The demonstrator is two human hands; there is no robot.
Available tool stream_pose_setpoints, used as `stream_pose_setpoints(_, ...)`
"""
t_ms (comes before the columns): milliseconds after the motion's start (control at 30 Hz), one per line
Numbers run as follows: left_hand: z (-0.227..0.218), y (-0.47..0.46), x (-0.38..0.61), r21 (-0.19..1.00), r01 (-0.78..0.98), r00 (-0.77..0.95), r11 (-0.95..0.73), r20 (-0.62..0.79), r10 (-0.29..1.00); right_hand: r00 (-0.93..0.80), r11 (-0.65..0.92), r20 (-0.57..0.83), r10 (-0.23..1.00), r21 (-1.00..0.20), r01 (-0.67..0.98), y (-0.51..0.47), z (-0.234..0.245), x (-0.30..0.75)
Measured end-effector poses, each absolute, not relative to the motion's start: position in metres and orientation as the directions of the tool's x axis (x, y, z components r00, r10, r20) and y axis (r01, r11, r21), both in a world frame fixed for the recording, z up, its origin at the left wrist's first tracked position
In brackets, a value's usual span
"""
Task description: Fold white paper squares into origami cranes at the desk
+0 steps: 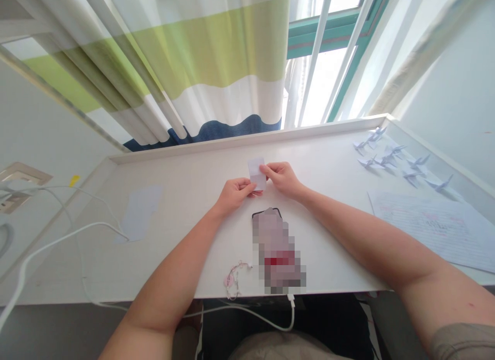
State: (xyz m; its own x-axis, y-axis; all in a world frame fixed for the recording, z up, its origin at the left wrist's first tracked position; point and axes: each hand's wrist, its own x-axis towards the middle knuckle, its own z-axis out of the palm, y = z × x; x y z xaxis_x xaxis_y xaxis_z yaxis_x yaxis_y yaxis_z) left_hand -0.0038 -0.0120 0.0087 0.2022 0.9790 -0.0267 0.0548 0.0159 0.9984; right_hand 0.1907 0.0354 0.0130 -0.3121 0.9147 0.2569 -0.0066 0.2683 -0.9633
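Note:
A small white piece of paper (256, 170) is held up between my two hands over the middle of the desk. It looks rectangular, with a faint line across it that may be a crease. My left hand (237, 192) pinches its lower left corner, thumb in front and fingers behind. On the right edge, my right hand (281, 177) grips it between thumb and fingers. Just below my hands lies a phone (276, 241), its screen blurred out, with a beaded strap (231, 280) beside its lower left.
Several folded paper cranes (390, 156) stand at the back right of the white desk (185, 231). Written sheets (429, 223) lie in front of them. Some white paper (139, 213) is on the left, near white cables (69, 241). A raised rim (247, 137) runs along the back.

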Motion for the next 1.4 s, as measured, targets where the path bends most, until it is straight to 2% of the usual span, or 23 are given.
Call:
stream_pose_setpoints(200,0.0125,-0.0134,-0.0015,0.999,0.051,0.187,0.013,-0.022,0.982,-0.31,0.235,0.225,0.924,-0.972,-0.008,0.0332,0.0142,0.188)
stream_pose_setpoints(367,0.0122,-0.0121,0.0015,0.998,0.032,0.062,-0.047,0.045,0.997,-0.41,0.27,0.223,0.885,-0.961,0.059,0.0316,0.0129,0.1885)
stream_pose_setpoints(633,0.0064,-0.0101,0.0015,0.979,0.156,-0.06,-0.13,0.141,0.988,-0.458,0.294,0.193,0.868,-0.943,0.159,0.0298,0.012,0.1861)
stream_pose_setpoints(933,0.0095,-0.0083,-0.0045,0.959,0.227,-0.094,-0.172,0.197,0.976,-0.507,0.313,0.169,0.845,-0.926,0.213,0.0272,0.0133,0.1826)
stream_pose_setpoints(1167,0.0078,-0.0078,-0.0019,0.969,0.186,-0.126,-0.162,0.187,0.974,-0.49,0.335,0.187,0.851,-0.913,0.232,0.026,0.0126,0.1837)
stream_pose_setpoints(1400,0.0087,-0.0058,-0.0034,0.975,0.142,-0.188,-0.17,0.196,0.962,-0.551,0.309,0.115,0.826,-0.911,0.273,0.0259,0.0098,0.1821)
